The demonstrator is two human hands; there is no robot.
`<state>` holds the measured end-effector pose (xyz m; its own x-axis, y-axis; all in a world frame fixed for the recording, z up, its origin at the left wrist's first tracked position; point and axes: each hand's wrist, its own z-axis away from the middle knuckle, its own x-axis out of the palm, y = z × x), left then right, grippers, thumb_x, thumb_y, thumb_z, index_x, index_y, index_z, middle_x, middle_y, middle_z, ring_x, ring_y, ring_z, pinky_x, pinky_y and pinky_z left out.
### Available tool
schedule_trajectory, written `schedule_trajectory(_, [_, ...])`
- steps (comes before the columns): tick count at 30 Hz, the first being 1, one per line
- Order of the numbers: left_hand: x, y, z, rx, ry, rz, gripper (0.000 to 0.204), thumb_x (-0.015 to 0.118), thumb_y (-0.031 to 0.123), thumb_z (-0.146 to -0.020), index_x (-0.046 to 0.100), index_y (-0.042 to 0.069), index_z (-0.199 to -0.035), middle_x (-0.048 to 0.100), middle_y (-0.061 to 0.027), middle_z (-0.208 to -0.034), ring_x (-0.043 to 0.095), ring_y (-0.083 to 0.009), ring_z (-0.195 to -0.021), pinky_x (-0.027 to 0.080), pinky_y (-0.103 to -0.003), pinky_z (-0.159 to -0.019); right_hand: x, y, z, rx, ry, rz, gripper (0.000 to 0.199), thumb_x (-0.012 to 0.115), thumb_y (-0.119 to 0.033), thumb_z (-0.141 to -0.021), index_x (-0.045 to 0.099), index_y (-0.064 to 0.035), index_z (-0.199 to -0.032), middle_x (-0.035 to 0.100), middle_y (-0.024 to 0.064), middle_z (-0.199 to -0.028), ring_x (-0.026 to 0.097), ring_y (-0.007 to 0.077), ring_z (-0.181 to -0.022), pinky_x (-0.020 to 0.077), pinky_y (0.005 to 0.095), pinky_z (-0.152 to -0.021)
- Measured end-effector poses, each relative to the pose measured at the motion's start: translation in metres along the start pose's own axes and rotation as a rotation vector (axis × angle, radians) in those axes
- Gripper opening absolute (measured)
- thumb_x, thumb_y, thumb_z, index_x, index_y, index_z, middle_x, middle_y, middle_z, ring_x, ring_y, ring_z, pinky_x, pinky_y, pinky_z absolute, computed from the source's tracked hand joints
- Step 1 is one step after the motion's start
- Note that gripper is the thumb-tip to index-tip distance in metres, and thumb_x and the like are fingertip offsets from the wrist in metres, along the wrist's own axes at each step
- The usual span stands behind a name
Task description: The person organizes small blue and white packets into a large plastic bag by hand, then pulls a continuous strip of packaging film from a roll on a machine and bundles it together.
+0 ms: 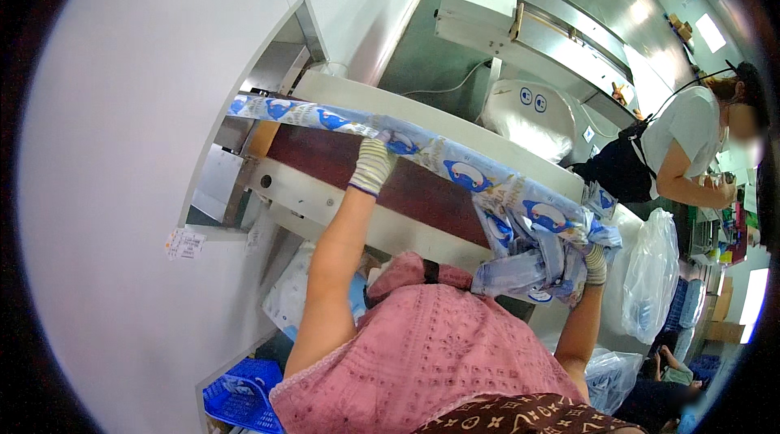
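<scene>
A long strip of joined blue-and-white packets [455, 167] stretches across a dark red conveyor belt [406, 190]. My left hand [374, 162], in a white knit glove, grips the strip near its middle. My right hand [595, 264], also gloved, holds a folded bunch of the same packets [528, 259] at the strip's right end. Both forearms rise from my pink top at the lower edge.
The belt comes out of a metal-framed hatch [280, 60] in the white wall. A white machine [504, 11] stands beyond. A person in a white shirt and dark apron [674, 149] works at right. Clear plastic bags [650, 275] hang nearby; a blue crate [240, 397] sits low left.
</scene>
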<state>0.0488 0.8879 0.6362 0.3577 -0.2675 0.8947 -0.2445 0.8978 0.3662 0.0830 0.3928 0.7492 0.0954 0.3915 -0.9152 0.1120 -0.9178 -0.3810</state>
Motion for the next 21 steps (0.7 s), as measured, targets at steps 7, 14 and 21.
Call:
schedule_trajectory(7, [0.032,-0.056,0.017,-0.049,-0.018,0.117,0.022,0.048,0.001,-0.079,0.046,0.007,-0.100,0.052,-0.0104,-0.097,0.052,-0.0238,-0.088,0.047,-0.042,-0.077,0.046,-0.056,0.004,0.124,0.070,-0.625,0.032,0.038,-0.024,-0.079,0.050,-0.0051,-0.101,0.054,0.0101,-0.097,0.052,0.0244,-0.088,0.0387,0.0396,-0.081])
schedule_trajectory(14, [0.008,-0.099,0.041,-0.014,-0.051,-0.170,0.020,0.052,0.004,-0.077,0.048,0.009,-0.096,0.053,-0.0066,-0.090,0.053,-0.0204,-0.085,0.047,-0.033,-0.073,0.065,-0.125,-0.037,0.042,0.126,-0.930,0.032,0.037,-0.023,-0.079,0.049,-0.0050,-0.102,0.054,0.0101,-0.098,0.052,0.0242,-0.088,0.0390,0.0390,-0.080])
schedule_trajectory(21, [-0.046,-0.143,0.031,0.173,-0.023,-0.467,0.033,0.051,0.018,-0.079,0.045,0.007,-0.110,0.052,-0.0097,-0.101,0.051,-0.0198,-0.091,0.043,-0.032,-0.079,0.119,-0.226,-0.057,-0.283,-0.033,-0.779,0.032,0.037,-0.023,-0.080,0.049,-0.0048,-0.103,0.054,0.0101,-0.099,0.052,0.0239,-0.088,0.0392,0.0385,-0.080])
